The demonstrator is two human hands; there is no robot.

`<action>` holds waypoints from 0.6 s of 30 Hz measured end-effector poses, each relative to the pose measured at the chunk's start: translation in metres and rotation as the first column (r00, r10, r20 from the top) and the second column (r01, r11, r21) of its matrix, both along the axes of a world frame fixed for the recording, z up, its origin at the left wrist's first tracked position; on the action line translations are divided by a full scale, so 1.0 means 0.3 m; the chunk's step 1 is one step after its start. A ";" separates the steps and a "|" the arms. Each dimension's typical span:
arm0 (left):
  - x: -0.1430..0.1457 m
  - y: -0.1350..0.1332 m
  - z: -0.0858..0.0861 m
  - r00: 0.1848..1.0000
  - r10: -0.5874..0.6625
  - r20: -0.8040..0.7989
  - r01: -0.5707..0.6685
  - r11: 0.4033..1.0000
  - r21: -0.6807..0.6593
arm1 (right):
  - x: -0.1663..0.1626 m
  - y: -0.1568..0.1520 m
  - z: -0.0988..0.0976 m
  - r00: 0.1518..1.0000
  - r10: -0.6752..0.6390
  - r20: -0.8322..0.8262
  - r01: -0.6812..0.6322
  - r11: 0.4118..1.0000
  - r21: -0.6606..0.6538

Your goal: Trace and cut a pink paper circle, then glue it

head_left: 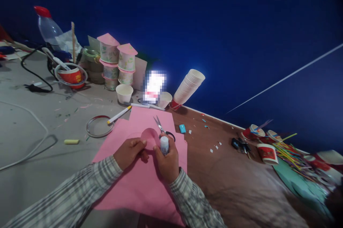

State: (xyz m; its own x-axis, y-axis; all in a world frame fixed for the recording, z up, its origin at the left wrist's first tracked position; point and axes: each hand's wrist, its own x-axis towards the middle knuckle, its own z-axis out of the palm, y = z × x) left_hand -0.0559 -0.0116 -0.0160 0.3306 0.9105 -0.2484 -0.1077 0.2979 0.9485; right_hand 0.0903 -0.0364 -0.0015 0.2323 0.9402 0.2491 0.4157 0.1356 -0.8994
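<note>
Between my hands is a round pink paper disc (150,138). My left hand (131,152) pinches its left edge between thumb and fingers. My right hand (168,160) is wrapped round a white glue stick (164,145), and its thumb touches the disc's right edge. Under both hands lies a large pink paper sheet (142,188). Scissors (160,124) with dark handles rest on the sheet just beyond my right hand, blades pointing away. A small blue piece, perhaps an eraser (182,128), sits at the sheet's right edge.
Paper-cup towers with pink cone roofs (108,47) stand at the back left. A leaning stack of paper cups (189,87) is behind the sheet. A marker (119,115) and a ring (99,126) lie left; keys (242,146) and colourful straws (289,155) lie right.
</note>
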 end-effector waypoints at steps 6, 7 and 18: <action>-0.017 0.002 -0.013 0.996 -0.016 -0.085 0.020 0.999 0.048 | 0.003 -0.002 -0.010 0.997 0.013 0.071 -0.014 1.000 0.006; -0.018 0.002 -0.015 0.996 -0.020 -0.092 0.025 0.998 0.051 | 0.003 -0.003 -0.013 0.996 0.016 0.083 -0.016 1.000 0.006; 0.009 -0.007 0.006 0.994 0.105 -0.022 -0.105 0.994 0.002 | 0.000 -0.014 -0.006 0.998 0.057 0.039 -0.056 0.998 -0.029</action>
State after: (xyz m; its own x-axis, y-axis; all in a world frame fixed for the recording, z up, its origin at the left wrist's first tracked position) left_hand -0.0533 -0.0136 -0.0143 0.2277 0.9400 -0.2540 -0.1176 0.2855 0.9511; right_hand 0.0902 -0.0405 -0.0032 0.1694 0.9581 0.2308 0.4434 0.1351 -0.8861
